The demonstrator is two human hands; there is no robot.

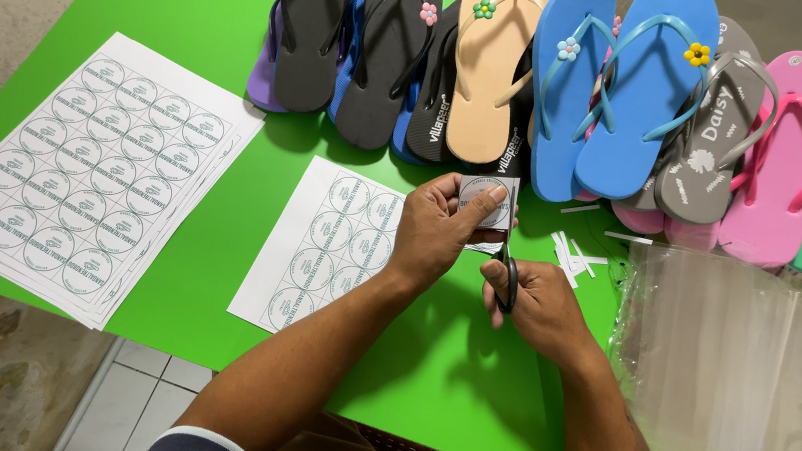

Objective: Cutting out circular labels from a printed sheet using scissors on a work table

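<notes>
Plenty of sticker sheets [90,175] sit uncut in a stack at the left of the frame, rows of round labels all intact. Just right of it, mid-frame, one partly cut sheet [328,245] lies on the green table [426,359], so I'd say the cutting is barely started. The left hand [436,230] pinches a small cut-out label [486,201], a white square with a round grey print, dead centre. The right hand [538,307] is closed around black scissors [507,268], blades at the label's edge. Paper trimmings [574,255] lie beside it, clear plastic bags [727,364] at right, flip-flops [578,85] along the top.
</notes>
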